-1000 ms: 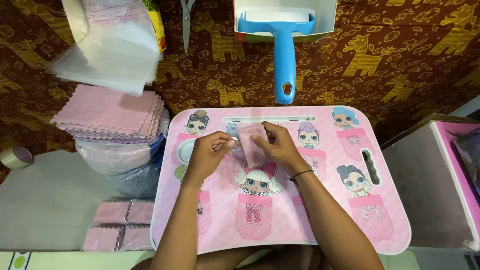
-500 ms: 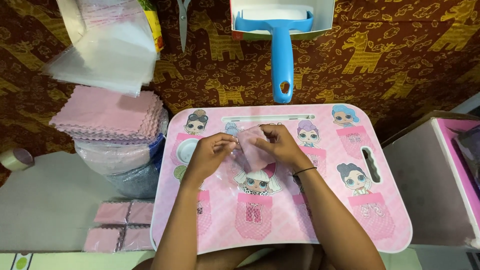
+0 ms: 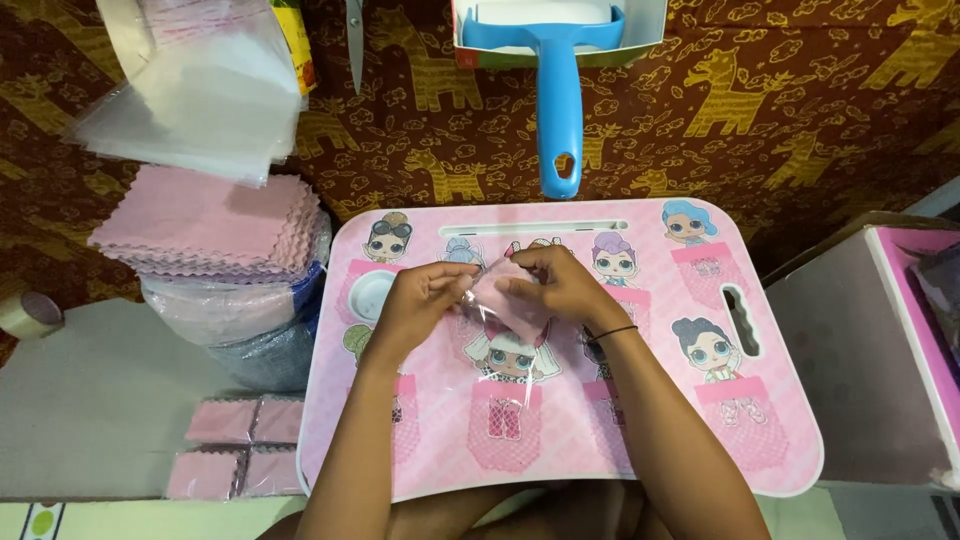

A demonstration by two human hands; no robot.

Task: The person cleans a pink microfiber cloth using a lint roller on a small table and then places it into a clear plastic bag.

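While both hands meet over the middle of the pink lap tray, a small pink cloth square sits between them, partly inside a clear plastic sleeve whose shiny edge shows at its left. The left hand has its fingers curled closed on the sleeve's edge at about nine o'clock of the cloth, seemingly to keep the thin film steady. The right hand pinches the cloth from two o'clock, thumb and fingertips pressed shut on it, which suits guiding a limp fabric piece. Cloth and sleeve are lifted just above the tray, over the printed cartoon dolls.

At ten o'clock from the hands, a tall stack of pink cloth squares rests on a bagged bundle, near enough for the left arm. Above it, at eleven o'clock, a sheaf of clear sleeves hangs. At seven o'clock, four packed pink cloths lie side by side on the grey surface. A blue-handled lint roller lies at twelve o'clock on the giraffe-print fabric, well apart from the hands.
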